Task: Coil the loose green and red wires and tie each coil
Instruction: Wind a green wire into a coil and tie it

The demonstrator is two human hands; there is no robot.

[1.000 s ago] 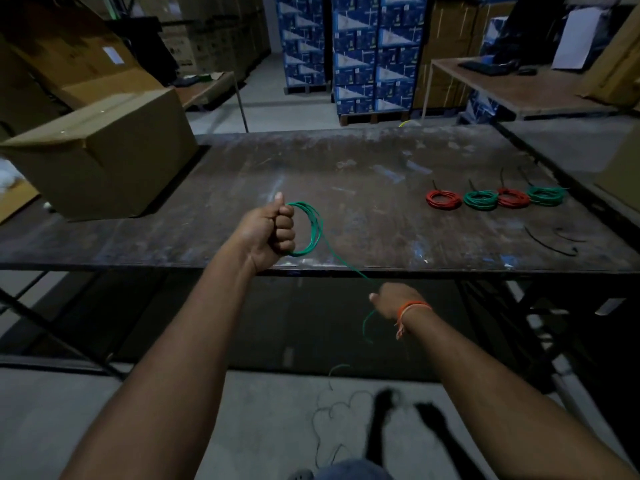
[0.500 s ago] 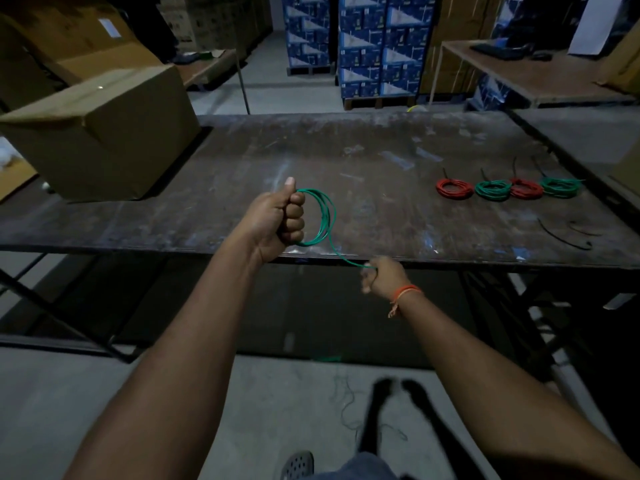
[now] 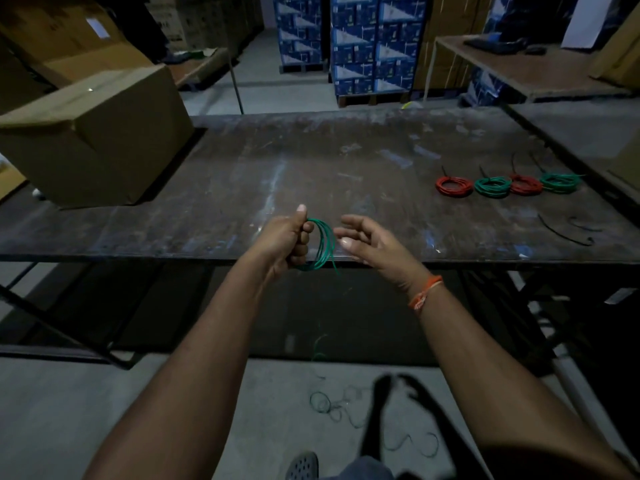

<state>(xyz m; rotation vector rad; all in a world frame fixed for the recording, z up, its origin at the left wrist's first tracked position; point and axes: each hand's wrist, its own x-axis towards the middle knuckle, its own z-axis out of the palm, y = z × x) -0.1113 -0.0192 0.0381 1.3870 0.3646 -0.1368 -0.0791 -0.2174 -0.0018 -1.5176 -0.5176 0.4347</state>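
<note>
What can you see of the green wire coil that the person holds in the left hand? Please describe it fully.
The green wire coil is several loops of thin wire with what looks like plastic insulation, not yet tied. It stands roughly upright above the near edge of the table. The left hand grips one side of it in curled fingers, thumb up. A short free tail hangs from its bottom. The right hand is open just beside it; whether it touches is unclear.

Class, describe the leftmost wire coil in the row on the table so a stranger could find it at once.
Start at the long dark worn metal table and look to its far right, where four small tied wire coils lie in a row. The leftmost red wire coil ends the row, beside a green wire coil.
</note>
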